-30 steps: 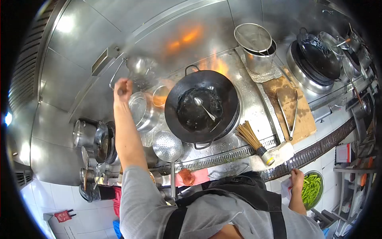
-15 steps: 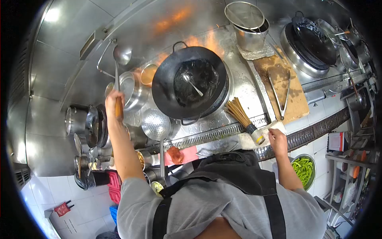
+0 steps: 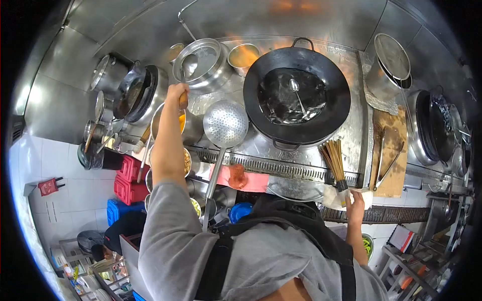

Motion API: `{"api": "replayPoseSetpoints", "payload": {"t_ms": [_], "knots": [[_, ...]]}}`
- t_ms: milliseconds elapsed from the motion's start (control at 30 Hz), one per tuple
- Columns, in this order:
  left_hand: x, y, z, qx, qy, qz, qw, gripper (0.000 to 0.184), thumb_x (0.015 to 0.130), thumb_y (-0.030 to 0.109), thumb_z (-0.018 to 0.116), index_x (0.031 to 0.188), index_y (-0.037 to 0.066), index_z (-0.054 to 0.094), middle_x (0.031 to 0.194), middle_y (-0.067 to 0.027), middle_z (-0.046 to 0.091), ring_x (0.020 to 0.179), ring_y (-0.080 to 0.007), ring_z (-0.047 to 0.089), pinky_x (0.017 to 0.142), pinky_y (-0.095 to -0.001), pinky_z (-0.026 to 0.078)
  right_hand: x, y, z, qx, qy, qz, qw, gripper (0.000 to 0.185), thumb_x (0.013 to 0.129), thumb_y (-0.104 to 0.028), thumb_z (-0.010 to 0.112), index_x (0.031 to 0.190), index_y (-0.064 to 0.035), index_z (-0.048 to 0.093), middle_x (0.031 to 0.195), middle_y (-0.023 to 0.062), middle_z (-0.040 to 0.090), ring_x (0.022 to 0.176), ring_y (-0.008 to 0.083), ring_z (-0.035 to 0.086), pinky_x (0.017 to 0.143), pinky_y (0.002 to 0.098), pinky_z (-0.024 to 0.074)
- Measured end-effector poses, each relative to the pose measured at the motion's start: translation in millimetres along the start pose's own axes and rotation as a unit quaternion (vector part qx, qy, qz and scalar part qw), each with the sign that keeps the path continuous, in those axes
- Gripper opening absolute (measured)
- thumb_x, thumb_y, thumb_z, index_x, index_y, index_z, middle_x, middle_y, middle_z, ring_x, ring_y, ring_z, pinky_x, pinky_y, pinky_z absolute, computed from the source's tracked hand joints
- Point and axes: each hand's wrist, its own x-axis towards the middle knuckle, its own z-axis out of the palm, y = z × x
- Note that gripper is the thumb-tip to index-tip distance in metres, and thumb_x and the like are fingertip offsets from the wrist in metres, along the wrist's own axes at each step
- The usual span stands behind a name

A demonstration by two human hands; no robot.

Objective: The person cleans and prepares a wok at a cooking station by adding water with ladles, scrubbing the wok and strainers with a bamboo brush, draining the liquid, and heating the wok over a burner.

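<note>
My left hand (image 3: 176,95) is wrapped round the wooden handle of a ladle (image 3: 190,65). The ladle's bowl is over a metal pot (image 3: 217,75); whether it touches the contents cannot be told. At the counter's front edge, my right hand (image 3: 355,204) is curled on a white cloth (image 3: 331,198), beside the handle end of a bamboo wok brush (image 3: 333,159). What its fingers hold, if anything, is hidden. Between my hands sits a black wok (image 3: 256,108) with dark, shiny liquid and a metal spoon (image 3: 297,97) in it.
A perforated skimmer (image 3: 226,123) lies left of the wok, near a reddish lump (image 3: 237,176) on a pink cloth (image 3: 258,182). To the right, tongs (image 3: 386,160) rest on a stained board (image 3: 396,123). Another person (image 3: 123,233) is at lower left.
My view has shifted. My left hand has brought the ladle from near the wall hook to over the metal pot. My right hand is now closer to the brush's handle end.
</note>
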Motion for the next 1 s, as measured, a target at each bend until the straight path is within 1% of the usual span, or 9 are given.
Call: {"api": "replayPoseSetpoints", "payload": {"t_ms": [133,200,333,533,633,733,833,933,1000], "knots": [[61.8,-1.7,41.2,-0.12,0.01,-0.063,0.991,0.009,0.067,0.005,0.064,0.071,-0.002,0.06,0.064,-0.01,0.057,0.053,-0.0215,0.055,0.047,-0.0343,0.041,-30.0,0.8,-4.2,-0.018,0.012,0.083,0.996,0.03,0.083,-0.013,0.067,0.109,0.0023,0.065,0.107,0.0226,0.064,0.097,0.0375,0.063,0.087,0.0426,0.0493],[74.3,3.4,56.1,-0.557,-0.096,-0.006,0.825,0.007,0.071,0.001,0.061,0.067,0.0,0.054,0.064,-0.0089,0.053,0.052,-0.0212,0.054,0.044,-0.0312,0.043,-48.5,4.0,-6.9,-0.018,-0.001,0.122,0.992,0.028,0.081,-0.011,0.068,0.106,0.0021,0.067,0.098,0.0211,0.066,0.089,0.0354,0.065,0.082,0.0404,0.0511],[103.0,22.1,31.3,-0.685,-0.239,-0.103,0.681,0.019,0.074,-0.001,0.059,0.063,0.004,0.045,0.064,-0.0085,0.051,0.056,-0.021,0.055,0.047,-0.0276,0.046,-77.5,8.7,0.7,0.032,0.038,0.152,0.987,0.026,0.08,-0.01,0.071,0.102,0.003,0.068,0.094,0.0207,0.068,0.081,0.0303,0.067,0.074,0.0382,0.0521],[75.5,104.9,4.9,-0.562,-0.18,0.05,0.806,0.012,0.073,0.005,0.063,0.068,0.005,0.052,0.062,-0.0089,0.053,0.051,-0.0194,0.052,0.041,-0.0262,0.039,-62.0,12.0,-1.3,-0.005,0.027,0.157,0.987,0.026,0.083,-0.014,0.068,0.101,0.0046,0.068,0.087,0.0187,0.07,0.076,0.0281,0.068,0.072,0.0367,0.0525],[103.3,110.4,-2.2,-0.158,-0.132,0.0,0.979,0.006,0.069,0.011,0.061,0.065,0.007,0.061,0.062,-0.01,0.058,0.049,-0.0216,0.053,0.043,-0.0335,0.041,-44.5,9.5,-3.1,0.011,0.061,0.165,0.984,0.03,0.083,-0.016,0.066,0.106,0.004,0.068,0.09,0.0207,0.069,0.078,0.0283,0.068,0.073,0.036,0.0529],[94.8,84.1,28.2,0.133,0.061,0.115,0.983,0.007,0.067,0.012,0.06,0.064,0.006,0.062,0.064,-0.0127,0.06,0.049,-0.0226,0.054,0.042,-0.0376,0.041,-39.9,1.6,-6.9,0.023,0.067,0.169,0.983,0.031,0.083,-0.016,0.066,0.106,0.004,0.067,0.089,0.0209,0.069,0.08,0.0287,0.069,0.075,0.0361,0.0531],[94.8,37.1,41.0,-0.139,-0.069,0.004,0.988,0.004,0.067,0.008,0.06,0.065,0.005,0.06,0.062,-0.0104,0.056,0.051,-0.02,0.053,0.044,-0.0347,0.045,-50.9,4.4,-4.7,0.033,0.06,0.182,0.981,0.031,0.083,-0.016,0.066,0.107,0.0034,0.067,0.092,0.0216,0.07,0.084,0.0314,0.069,0.078,0.0383,0.0528],[102.3,14.5,42.8,-0.625,-0.213,-0.134,0.739,0.011,0.072,0.002,0.059,0.064,0.003,0.052,0.06,-0.0063,0.05,0.052,-0.0188,0.053,0.043,-0.0264,0.044,-63.3,19.3,2.5,0.053,0.065,0.196,0.977,0.029,0.083,-0.015,0.065,0.106,0.0028,0.068,0.095,0.022,0.07,0.087,0.0326,0.069,0.08,0.0388,0.0526],[104.7,17.2,37.8,-0.654,-0.208,-0.152,0.711,0.013,0.073,0.001,0.059,0.064,0.003,0.05,0.061,-0.0065,0.05,0.052,-0.019,0.053,0.042,-0.0248,0.042,-65.1,12.2,-5.1,0.067,0.061,0.212,0.973,0.029,0.083,-0.015,0.065,0.106,0.0026,0.068,0.095,0.0219,0.07,0.086,0.032,0.069,0.079,0.0379,0.0528]]}}
